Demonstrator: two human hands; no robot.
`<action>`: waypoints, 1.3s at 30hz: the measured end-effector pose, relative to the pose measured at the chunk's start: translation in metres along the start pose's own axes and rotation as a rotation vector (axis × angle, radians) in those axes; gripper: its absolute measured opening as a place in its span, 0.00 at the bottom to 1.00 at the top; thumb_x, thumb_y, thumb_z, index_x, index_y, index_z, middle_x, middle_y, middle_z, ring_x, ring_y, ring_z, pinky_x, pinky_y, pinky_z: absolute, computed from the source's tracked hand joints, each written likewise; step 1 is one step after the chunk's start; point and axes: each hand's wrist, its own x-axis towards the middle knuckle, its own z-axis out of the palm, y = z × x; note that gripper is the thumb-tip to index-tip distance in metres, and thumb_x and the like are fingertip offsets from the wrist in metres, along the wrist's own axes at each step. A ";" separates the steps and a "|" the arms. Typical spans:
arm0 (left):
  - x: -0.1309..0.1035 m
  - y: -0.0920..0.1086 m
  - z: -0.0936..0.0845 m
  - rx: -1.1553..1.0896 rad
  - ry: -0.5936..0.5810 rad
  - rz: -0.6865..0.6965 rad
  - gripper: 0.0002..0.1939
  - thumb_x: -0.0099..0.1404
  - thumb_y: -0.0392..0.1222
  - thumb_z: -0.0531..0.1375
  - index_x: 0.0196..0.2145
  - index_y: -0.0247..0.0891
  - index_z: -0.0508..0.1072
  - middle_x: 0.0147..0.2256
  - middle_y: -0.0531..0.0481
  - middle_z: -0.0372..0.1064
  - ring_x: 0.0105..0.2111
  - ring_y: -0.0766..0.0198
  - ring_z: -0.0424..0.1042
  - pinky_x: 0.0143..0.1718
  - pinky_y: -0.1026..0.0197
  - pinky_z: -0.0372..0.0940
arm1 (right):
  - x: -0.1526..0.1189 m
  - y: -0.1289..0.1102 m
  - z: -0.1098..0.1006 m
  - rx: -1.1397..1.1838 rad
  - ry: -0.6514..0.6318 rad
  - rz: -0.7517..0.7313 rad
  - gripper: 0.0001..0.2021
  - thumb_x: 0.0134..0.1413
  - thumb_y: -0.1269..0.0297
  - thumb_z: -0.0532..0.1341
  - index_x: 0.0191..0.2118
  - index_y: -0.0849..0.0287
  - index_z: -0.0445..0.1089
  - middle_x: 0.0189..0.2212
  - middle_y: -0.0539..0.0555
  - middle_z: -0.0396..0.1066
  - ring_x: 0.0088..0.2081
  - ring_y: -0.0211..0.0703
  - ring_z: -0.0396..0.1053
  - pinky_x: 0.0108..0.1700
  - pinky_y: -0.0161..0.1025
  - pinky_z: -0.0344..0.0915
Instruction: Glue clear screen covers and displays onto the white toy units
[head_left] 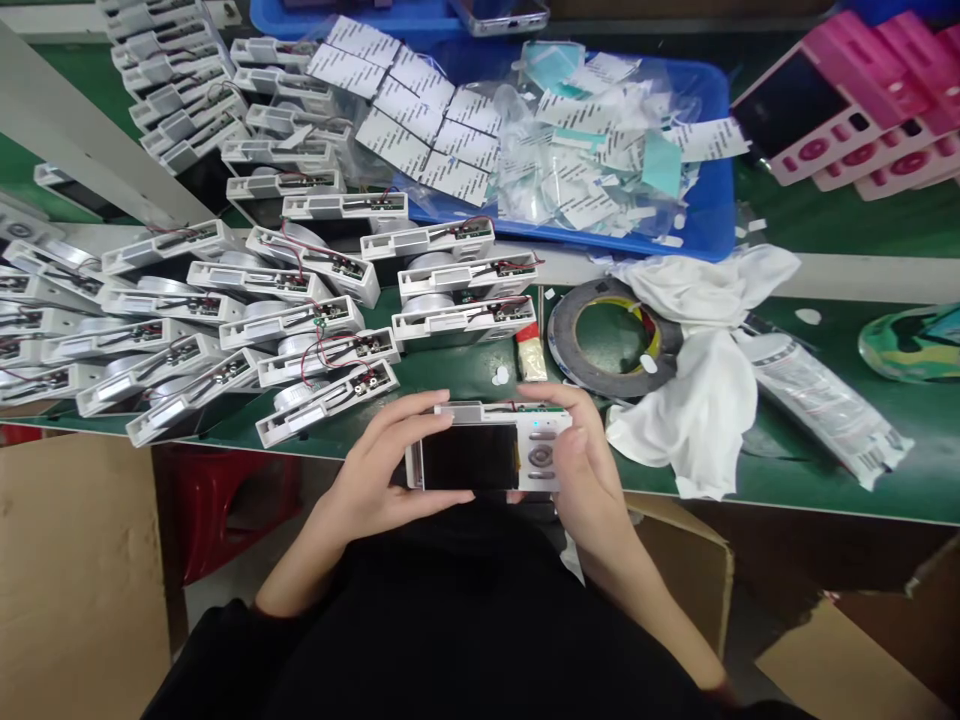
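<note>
A: Where is the white camera [491, 450]?

B: At six o'clock in the view, by the near edge of the bench [461, 372], its dark screen [470, 458] turned up towards the wearer.

A: And the grip?

B: Both hands have it, bent in snugly around it. The left hand [367, 475] spans the nine o'clock end, fingers over the top, thumb along the lower edge. The right hand [596, 465] wraps the three o'clock end, thumb beside the buttons [541, 456].

A: How would it handle?

B: Light and stiff, I'd judge, with a smooth shell that could slip. The fragile part is probably the twelve o'clock edge, where the wiring [514, 407] lies uncovered.

A: So hold it where?

B: By its two short ends, clear of screen and wires. The similar units [315, 320] at ten o'clock have bare wiring too.
</note>
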 end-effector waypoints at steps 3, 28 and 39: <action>-0.001 -0.002 0.001 -0.012 -0.005 -0.010 0.33 0.70 0.53 0.74 0.66 0.41 0.71 0.60 0.35 0.78 0.59 0.49 0.82 0.58 0.47 0.81 | 0.002 0.004 -0.003 -0.128 0.020 -0.088 0.23 0.76 0.35 0.53 0.63 0.42 0.69 0.43 0.51 0.75 0.23 0.39 0.71 0.23 0.42 0.73; 0.011 0.019 -0.004 0.011 -0.205 -0.197 0.39 0.75 0.48 0.70 0.75 0.46 0.58 0.72 0.33 0.66 0.76 0.46 0.65 0.73 0.37 0.70 | 0.017 -0.024 -0.033 -1.165 -0.272 -0.801 0.19 0.78 0.53 0.62 0.63 0.59 0.70 0.63 0.61 0.78 0.71 0.57 0.66 0.79 0.57 0.55; -0.003 0.020 -0.011 0.126 -0.288 -0.200 0.51 0.75 0.48 0.70 0.82 0.45 0.44 0.69 0.30 0.70 0.69 0.45 0.75 0.63 0.44 0.79 | 0.017 0.003 -0.046 -1.091 0.107 -0.637 0.24 0.80 0.46 0.53 0.68 0.52 0.71 0.78 0.61 0.61 0.78 0.72 0.58 0.77 0.73 0.58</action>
